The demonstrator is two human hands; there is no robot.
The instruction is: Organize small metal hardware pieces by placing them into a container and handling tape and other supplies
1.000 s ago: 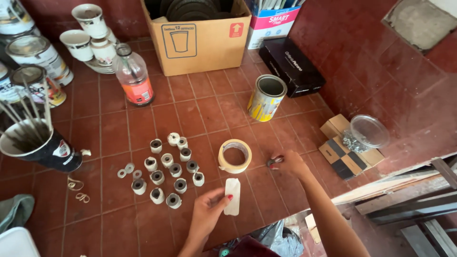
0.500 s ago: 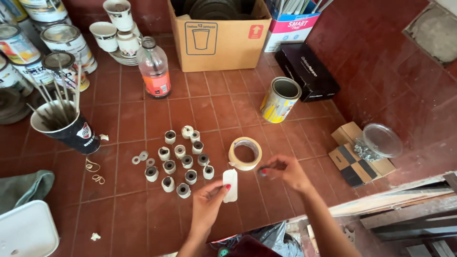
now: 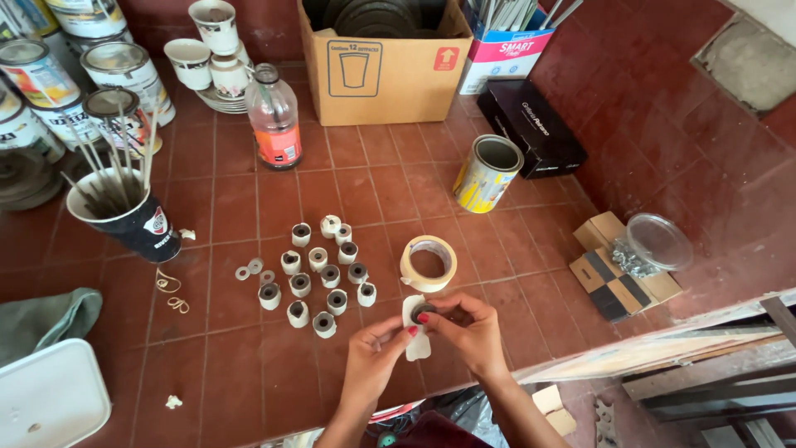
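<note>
Both forearms rise from the near edge of the tiled worktop and meet in front of the body. The left hand is half curled, thumb and red-nailed forefinger pinched toward the right. The right hand arches over beside it, knuckles up, its fingertips meeting the left's, both pinched together.

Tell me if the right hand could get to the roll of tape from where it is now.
Probably yes. The roll of tape lies flat on the tiles just beyond the right hand, with nothing between them. But both hands are busy: the right hand and the left hand together hold a small dark ring against a white strip.
</note>
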